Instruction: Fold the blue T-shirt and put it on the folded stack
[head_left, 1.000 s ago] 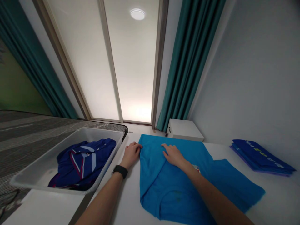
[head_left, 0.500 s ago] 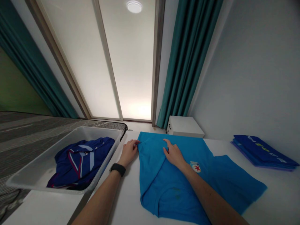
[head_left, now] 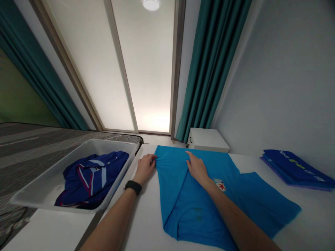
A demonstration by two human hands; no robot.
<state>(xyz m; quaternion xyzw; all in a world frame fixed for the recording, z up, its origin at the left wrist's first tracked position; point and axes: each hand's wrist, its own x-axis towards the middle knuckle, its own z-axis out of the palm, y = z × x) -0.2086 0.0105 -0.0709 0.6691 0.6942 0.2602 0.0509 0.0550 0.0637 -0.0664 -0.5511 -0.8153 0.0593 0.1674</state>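
A blue T-shirt lies spread on a white table, its left side folded over and its collar towards me. A small badge with a red star is on its chest. My left hand, with a dark watch on the wrist, pinches the shirt's left edge near the far corner, and creases run from the fingertips. On the folded part rests my right hand, index finger stretched forward and thumb apart. The right forearm crosses over the shirt and hides some of it.
Left of the table, a translucent plastic bin holds dark blue clothing. A stack of folded blue garments lies at the right by the wall. Beyond the table stands a white cabinet; green curtains hang behind.
The shirt's near left edge has shifted a little to the right, and creases have formed by my left hand. My right hand has slid slightly forward and right; the view has shifted slightly.
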